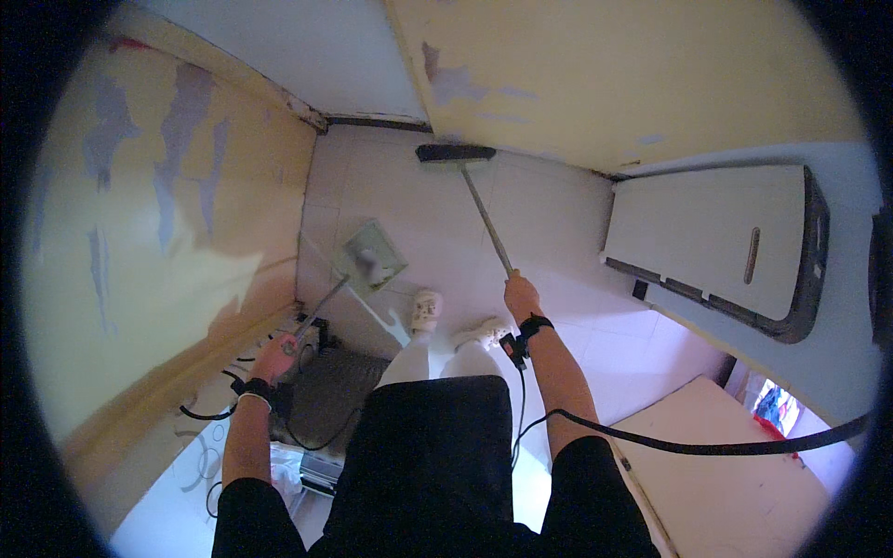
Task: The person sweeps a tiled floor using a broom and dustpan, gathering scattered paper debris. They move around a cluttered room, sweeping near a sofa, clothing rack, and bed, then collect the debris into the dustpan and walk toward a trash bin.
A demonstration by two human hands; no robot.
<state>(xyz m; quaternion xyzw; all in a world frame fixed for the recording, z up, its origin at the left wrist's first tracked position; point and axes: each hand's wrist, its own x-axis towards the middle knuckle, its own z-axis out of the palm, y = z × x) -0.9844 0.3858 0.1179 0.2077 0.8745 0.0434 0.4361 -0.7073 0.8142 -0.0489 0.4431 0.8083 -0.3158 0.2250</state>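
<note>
My right hand (523, 296) is closed round the upper end of a broom's long pale handle. That broom (456, 153) has a dark, wide head, which rests on the floor close to the far yellow wall. On the left, my left hand (274, 357) grips the thin handle of a dustpan (372, 257). The dustpan is pale green and lies on the floor ahead of my feet, with a greyish patch of what looks like debris in it. A gap of floor separates broom head and dustpan.
Yellow walls with peeling patches (181, 121) stand left and ahead. A white, dark-edged cabinet-like unit (712, 237) is at right. Below it lies a pale panel (726, 465). A dark mat (339, 395) and cables are by my left arm. A black cable (726, 448) crosses by my right arm.
</note>
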